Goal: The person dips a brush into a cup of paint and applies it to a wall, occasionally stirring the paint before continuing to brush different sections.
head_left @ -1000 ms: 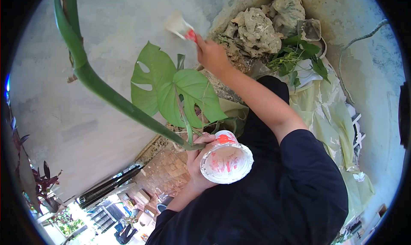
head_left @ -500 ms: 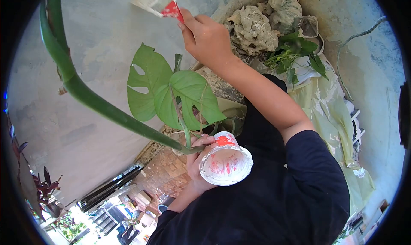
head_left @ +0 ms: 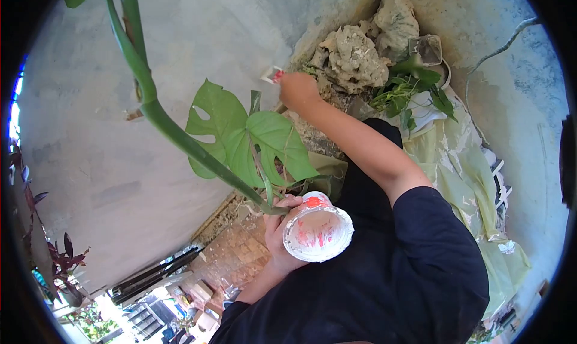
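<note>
Brown tiled floor [head_left: 237, 251], and a creased yellowish sheet [head_left: 472, 178] with white flakes [head_left: 507, 247] on it.

My R hand [head_left: 299, 92] is closed round the red-and-white handle of a brush [head_left: 273, 75], its head by the grey wall [head_left: 198, 37]; can't tell if they touch. L hand [head_left: 277, 233] grips a white tub [head_left: 318, 234] w/ red smears, mouth toward cam. A thick green stem [head_left: 198, 151] runs down to my L fingers, w/ split leaves [head_left: 216, 124] btwn my hands. Rough rocks [head_left: 354, 58] sit nr my R wrist; a yellowish sheet [head_left: 445, 163] lies R of my dark sleeve [head_left: 439, 242].
</note>
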### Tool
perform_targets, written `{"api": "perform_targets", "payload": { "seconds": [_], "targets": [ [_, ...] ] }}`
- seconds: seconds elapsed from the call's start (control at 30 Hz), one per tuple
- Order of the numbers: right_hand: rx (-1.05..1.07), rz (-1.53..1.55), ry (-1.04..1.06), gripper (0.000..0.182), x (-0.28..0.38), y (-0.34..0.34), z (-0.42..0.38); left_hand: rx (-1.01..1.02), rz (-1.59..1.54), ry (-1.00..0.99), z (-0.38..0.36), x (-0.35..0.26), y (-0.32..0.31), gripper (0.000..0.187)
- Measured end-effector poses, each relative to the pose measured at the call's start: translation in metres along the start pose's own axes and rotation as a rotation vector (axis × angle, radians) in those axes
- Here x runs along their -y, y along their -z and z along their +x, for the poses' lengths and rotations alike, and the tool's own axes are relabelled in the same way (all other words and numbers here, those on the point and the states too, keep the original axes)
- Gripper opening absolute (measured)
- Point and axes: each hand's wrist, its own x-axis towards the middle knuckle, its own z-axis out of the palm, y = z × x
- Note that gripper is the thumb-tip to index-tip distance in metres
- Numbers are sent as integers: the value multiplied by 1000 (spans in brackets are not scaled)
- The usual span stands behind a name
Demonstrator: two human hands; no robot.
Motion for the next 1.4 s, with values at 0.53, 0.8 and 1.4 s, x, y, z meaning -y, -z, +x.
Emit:
{"api": "perform_targets", "payload": {
  "seconds": [0.53,0.8,1.4],
  "targets": [
    [-430,71,62,42,0,-8,-4,-4,19,-13,8,-6,1,59],
    [-170,-61,68,17,25,92,9,11,33,-76,10,-18,1,59],
    [10,-128,100,27,21,46,-7,-41,-26,-202,1,-3,0,65]
  ]
}}
